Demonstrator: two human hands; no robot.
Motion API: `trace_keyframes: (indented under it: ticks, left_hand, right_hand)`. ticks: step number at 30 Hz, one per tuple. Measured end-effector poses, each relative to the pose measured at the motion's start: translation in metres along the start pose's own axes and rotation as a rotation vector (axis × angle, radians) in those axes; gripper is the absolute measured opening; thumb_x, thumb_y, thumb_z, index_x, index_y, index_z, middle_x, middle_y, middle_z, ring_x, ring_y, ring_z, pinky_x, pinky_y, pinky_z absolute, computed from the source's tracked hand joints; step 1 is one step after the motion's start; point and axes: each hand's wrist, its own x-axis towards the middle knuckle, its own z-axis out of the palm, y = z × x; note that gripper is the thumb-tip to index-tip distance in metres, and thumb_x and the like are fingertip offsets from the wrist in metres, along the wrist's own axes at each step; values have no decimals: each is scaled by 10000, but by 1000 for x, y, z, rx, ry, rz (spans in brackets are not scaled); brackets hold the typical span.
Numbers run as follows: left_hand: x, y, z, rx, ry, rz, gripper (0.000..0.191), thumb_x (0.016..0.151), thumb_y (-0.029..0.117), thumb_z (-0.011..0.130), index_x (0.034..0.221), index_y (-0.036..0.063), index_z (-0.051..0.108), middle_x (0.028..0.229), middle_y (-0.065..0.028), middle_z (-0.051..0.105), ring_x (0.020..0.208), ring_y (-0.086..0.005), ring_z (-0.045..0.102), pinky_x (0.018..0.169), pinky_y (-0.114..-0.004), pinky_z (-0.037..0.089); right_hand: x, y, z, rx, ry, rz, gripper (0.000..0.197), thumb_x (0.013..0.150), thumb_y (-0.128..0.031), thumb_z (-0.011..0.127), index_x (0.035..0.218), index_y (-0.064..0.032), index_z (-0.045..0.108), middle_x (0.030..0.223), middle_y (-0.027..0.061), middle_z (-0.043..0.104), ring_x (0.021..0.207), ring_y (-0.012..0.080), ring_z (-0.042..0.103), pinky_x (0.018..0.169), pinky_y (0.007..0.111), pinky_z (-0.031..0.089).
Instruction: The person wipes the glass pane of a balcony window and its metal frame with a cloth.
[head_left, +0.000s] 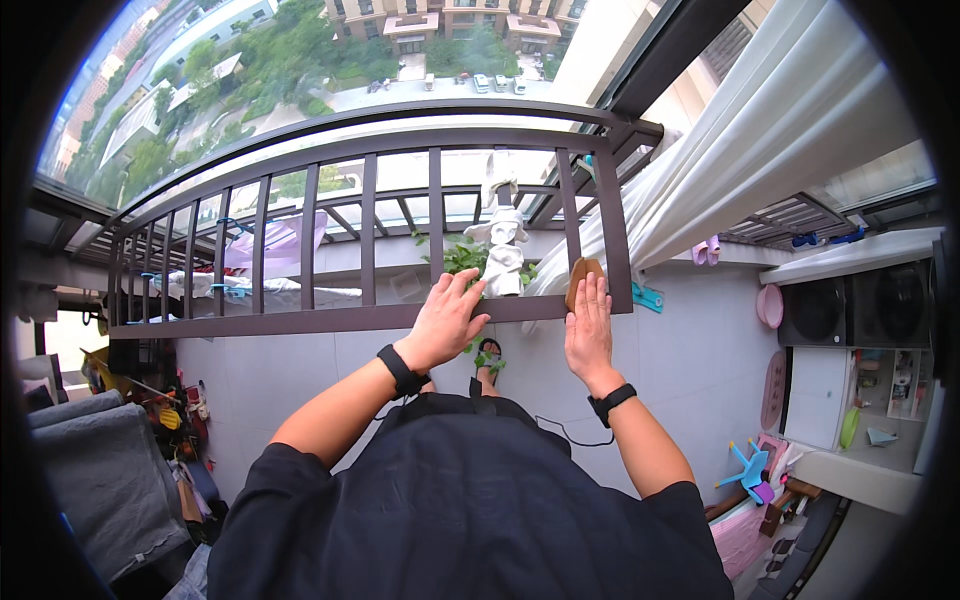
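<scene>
Before me stands a brown metal drying rack (521, 309) made of slats. White cloth items (504, 259), perhaps socks, hang in a row over one slat. My left hand (448, 315) is at the near rail, just left of them, fingers spread and nothing seen in its grasp. With fingers straight and together, my right hand (590, 326) lies flat over a brown item (584, 274) at the rack's right end. The palm hides much of that item, so its kind and any grip are unclear.
A leafy green plant (469, 259) grows beneath the rack. Lilac cloth (277, 244) hangs farther left. A long white curtain (720, 135) drops at the right. Grey cloth (105, 472) is at lower left; a small blue stool (750, 472) lies tipped at lower right.
</scene>
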Motion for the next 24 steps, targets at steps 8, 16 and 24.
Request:
trace_keyframes:
  ticks: [8, 16, 24]
  left_hand:
    - [0, 28, 18, 7, 217, 251, 428, 786, 39, 689, 1206, 62, 610, 1232, -129, 561, 1084, -322, 534, 983, -398, 454]
    - [-18, 14, 18, -160, 135, 188, 462, 898, 44, 606, 1337, -26, 483, 1221, -195, 555, 1107, -370, 543, 1015, -434, 440]
    - [-52, -28, -10, -178, 235, 12, 524, 922, 66, 563, 1405, -57, 402, 1339, -245, 498, 1194, -419, 502, 1067, -463, 396]
  right_hand:
    - [-35, -55, 30, 104, 47, -165, 653, 946, -99, 518, 1549, 23, 297, 1628, 215, 257, 1530, 386, 199, 1237, 515, 169]
    - [-9, -104, 40, 167, 33, -416, 525, 950, -101, 534, 1427, 91, 431, 1497, 256, 434, 1474, 401, 322, 1211, 515, 258]
    - [29, -153, 39, 591, -44, -508, 633, 767, 31, 579, 1365, 67, 375, 1500, 316, 347, 1395, 467, 387, 1182, 488, 325]
